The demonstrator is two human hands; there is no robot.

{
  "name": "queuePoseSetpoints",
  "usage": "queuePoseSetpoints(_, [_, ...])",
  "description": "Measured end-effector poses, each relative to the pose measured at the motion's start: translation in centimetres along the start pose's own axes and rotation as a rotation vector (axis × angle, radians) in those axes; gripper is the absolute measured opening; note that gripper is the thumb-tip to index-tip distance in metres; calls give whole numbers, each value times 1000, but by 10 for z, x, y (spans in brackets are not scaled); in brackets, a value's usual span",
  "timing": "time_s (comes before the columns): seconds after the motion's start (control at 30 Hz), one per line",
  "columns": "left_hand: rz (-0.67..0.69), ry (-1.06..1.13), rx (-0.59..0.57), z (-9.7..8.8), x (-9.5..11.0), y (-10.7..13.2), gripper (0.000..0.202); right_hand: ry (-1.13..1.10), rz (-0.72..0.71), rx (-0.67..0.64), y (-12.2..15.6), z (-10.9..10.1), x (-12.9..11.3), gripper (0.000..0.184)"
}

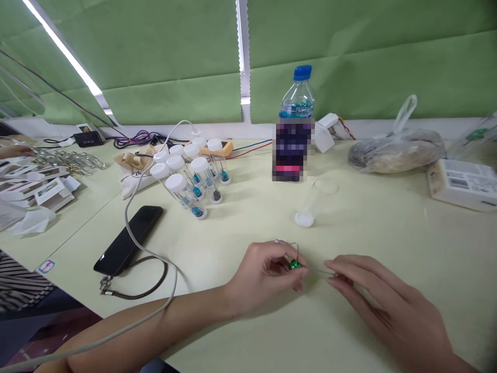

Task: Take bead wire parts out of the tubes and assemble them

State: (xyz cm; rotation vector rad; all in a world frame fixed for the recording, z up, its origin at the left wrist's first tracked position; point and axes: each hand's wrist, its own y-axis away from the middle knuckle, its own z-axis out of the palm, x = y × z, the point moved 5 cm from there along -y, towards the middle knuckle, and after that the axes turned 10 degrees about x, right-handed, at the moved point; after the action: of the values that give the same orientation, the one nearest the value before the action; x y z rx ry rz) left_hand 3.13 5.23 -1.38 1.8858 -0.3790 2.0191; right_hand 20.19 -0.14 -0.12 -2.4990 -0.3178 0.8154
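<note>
My left hand [267, 274] pinches a small green bead-like part [295, 264] with thin wire leads [289, 244] just above the pale yellow table [233, 243]. My right hand [384, 305] lies to the right of it, fingertips pressed together on a thin wire end [324, 272] that runs from the green part. An uncapped clear tube [315, 202] lies on its side a short way behind my hands. Several white-capped clear vials [194, 176] with small blue parts inside stand in a cluster at the centre left.
A black phone [130, 238] with a strap and a white cable [132, 207] lie at the left. A water bottle [297, 98], a plastic bag [396, 150] and a white box [462, 181] stand at the back and right. Papers [34, 186] and another person's hand [11, 151] are at the far left.
</note>
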Motion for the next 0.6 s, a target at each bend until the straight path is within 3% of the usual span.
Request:
queuePoseSetpoints(0.2, [-139, 63, -4, 2, -3, -1, 15, -46, -79, -73, 8, -2, 9, 35])
queuePoseSetpoints(0.47, [-196, 128, -23, 4, -8, -1, 20, 153, -302, -23, 6, -4, 0, 32])
queuePoseSetpoints(0.6, [-201, 179, -56, 5, -9, 0, 21, 125, -241, 2, 2, -6, 1, 28])
